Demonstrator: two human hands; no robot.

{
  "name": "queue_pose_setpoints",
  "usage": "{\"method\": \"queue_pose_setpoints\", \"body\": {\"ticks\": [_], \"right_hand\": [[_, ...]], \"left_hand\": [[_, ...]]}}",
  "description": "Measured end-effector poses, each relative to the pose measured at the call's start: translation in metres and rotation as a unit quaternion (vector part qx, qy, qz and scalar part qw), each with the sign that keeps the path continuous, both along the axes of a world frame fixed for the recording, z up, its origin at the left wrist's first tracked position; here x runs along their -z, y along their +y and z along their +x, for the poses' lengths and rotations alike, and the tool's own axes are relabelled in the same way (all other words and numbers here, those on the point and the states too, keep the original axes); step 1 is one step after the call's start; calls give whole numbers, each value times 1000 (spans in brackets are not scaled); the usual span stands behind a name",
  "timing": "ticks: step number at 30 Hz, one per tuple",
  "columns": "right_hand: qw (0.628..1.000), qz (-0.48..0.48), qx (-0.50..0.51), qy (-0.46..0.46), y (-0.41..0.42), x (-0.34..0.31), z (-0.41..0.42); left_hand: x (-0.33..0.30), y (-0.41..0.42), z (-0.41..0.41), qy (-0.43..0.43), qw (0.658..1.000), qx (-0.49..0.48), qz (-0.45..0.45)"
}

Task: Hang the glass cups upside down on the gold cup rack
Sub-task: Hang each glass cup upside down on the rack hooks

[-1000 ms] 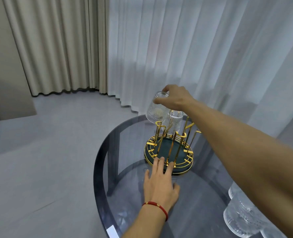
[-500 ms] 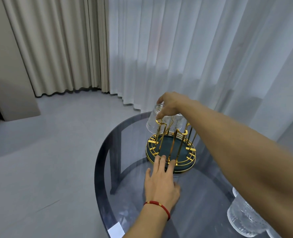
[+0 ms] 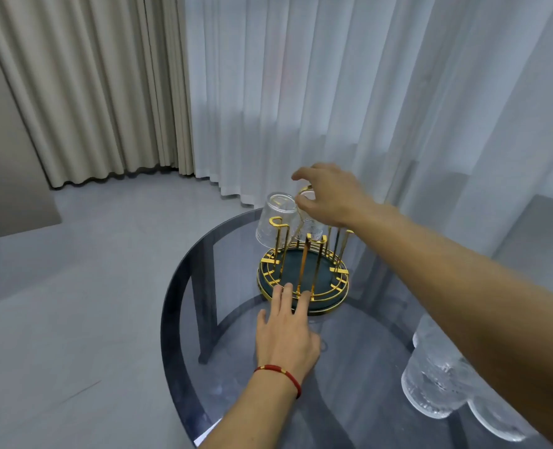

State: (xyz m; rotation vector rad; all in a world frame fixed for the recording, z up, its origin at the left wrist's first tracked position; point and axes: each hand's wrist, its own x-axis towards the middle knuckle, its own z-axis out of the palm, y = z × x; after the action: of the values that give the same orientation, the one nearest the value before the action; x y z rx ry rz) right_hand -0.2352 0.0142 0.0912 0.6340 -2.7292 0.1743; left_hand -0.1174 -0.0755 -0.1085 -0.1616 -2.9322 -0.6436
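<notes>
steadying gold rack [image 3: 302,280] — left hand [image 3: 286,338], cup [image 3: 273,223] hung

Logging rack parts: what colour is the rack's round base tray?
Dark teal base tray with gold rims, head view.

Round smoked-glass worktop [image 3: 184,319], gold cup rack [image 3: 302,280] set on it toward the far edge, clear glass cups [image 3: 437,387] stood at its near right.
</notes>
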Motion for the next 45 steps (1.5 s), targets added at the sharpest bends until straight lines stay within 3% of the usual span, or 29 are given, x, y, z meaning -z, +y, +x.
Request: {"method": "queue_pose_setpoints", "body": {"ticks": [6, 10, 13, 17, 20, 25, 29, 32, 34, 37, 40, 42, 45], "right_hand": [[997, -74, -10, 28, 78, 23, 103], [978, -198, 60, 32, 139, 40, 158], [940, -314, 122, 47, 171, 57, 187], [938, -309, 157, 23, 187, 88, 211], [949, -276, 150, 8, 192, 99, 220], [943, -311, 116, 19, 195, 106, 223], [930, -348, 111, 37, 194, 106, 220], [925, -364, 86, 59, 191, 105, 220], [926, -367, 49, 69, 187, 106, 220], [934, -356, 10, 37, 175, 110, 220], [945, -319, 25, -71, 163, 117, 216], [932, -332, 24, -141, 157, 123, 213], [910, -376, 27, -173, 149, 124, 208]], "left_hand": [[-19, 15, 12, 44, 999, -22, 12], [-40, 41, 32, 130, 977, 76, 151], [-50, 68, 54, 71, 948, 186, 247], [-43, 101, 74, -23, 929, 245, 275], [-36, 114, 73, -45, 932, 243, 264], [-33, 121, 61, -72, 928, 196, 308], [-40, 122, 56, -50, 925, 188, 326], [-51, 116, 53, -26, 920, 131, 368], [-60, 108, 52, -45, 882, 82, 461], [-70, 91, 50, -108, 766, 37, 633], [-73, 74, 50, -164, 667, 53, 725], [-74, 68, 51, -195, 628, 75, 750], [-72, 63, 51, -212, 603, 121, 759]]}}
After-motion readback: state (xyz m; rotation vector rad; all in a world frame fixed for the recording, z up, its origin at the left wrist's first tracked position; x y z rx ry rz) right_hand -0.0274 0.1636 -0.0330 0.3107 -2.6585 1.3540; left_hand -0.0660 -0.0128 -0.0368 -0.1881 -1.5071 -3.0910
